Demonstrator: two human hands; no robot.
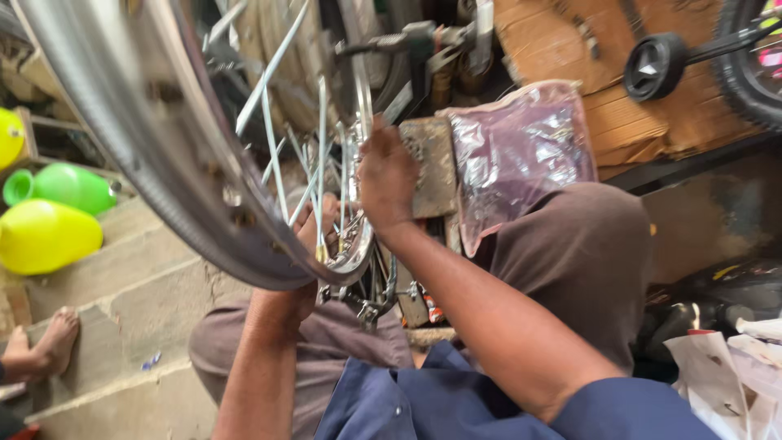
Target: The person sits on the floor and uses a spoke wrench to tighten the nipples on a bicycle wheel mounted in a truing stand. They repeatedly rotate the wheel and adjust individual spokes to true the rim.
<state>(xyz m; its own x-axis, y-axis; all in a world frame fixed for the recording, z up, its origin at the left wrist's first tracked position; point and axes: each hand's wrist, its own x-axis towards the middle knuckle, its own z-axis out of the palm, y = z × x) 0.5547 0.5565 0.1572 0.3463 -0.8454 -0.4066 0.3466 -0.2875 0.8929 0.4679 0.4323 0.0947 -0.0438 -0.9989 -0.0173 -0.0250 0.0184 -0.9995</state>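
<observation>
Bicycle wheel (pixel 163 155) held upright between the knees, over concrete steps (pixel 122 301); steel rim (pixel 98 106) sweeping across upper left, spokes (pixel 273 130) converging on the hub flange (pixel 358 244) at centre. Left hand (pixel 314 232) closed around the lower spoke ends just beside the flange, pinching a brass-coloured nipple or spoke head. Right hand (pixel 387 183) clenched at the far side of the flange; what it grasps cannot be told. Judged as spoke lacing at the hub. Advisable: steady the rim against the lap, seat each spoke head fully in its flange hole, avoid bending neighbouring spokes. Crinkled plastic bag (pixel 521 151) over the right knee. Green and yellow plastic bottles (pixel 49 220) at left; another person's bare foot (pixel 53 342) nearby.
</observation>
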